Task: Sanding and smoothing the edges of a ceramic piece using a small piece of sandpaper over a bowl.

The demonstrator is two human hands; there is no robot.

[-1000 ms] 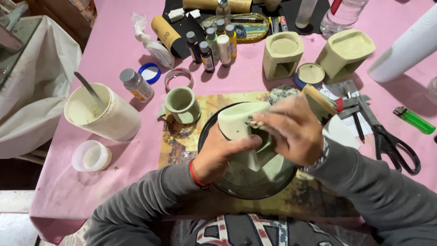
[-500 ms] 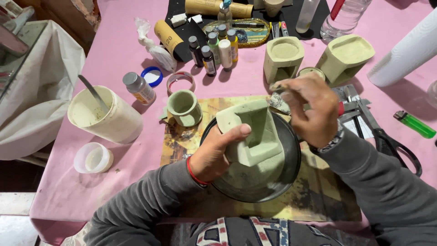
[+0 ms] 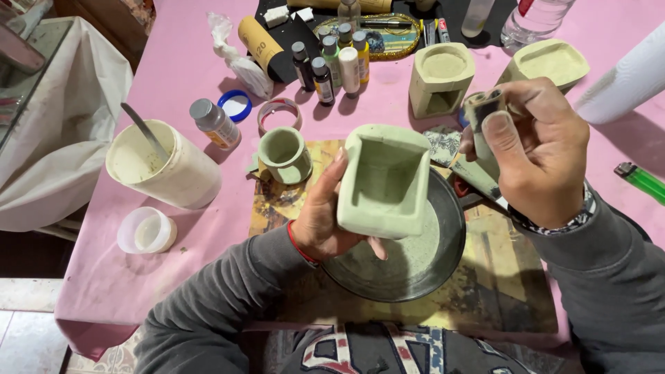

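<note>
while held over the dark round pan [image 3: 443, 270], pale green square clay pot [image 3: 385, 181] gripped in left hand [image 3: 325, 215], fingers wrapped round its side, opening tilted up. right hand [image 3: 540, 149] raised beside it, pinching a small grey sanding block [image 3: 483, 105]. small green cup [image 3: 285, 154] close by on pink tablecloth [image 3: 173, 62].

You worked at a table [image 3: 173, 69] covered by a pink cloth that hung over its near-left corner. A worn, paint-stained yellowish mat [image 3: 512, 291] lay on the cloth in front of you. To your left stood a piece of furniture draped in a crumpled white sheet [image 3: 55, 138], with a dark wooden surface [image 3: 118, 14] behind it. Below the table's corner you could see pale floor tiles [image 3: 21, 325], one patterned near the edge. The light was even and soft, throwing only faint shadows.
</note>
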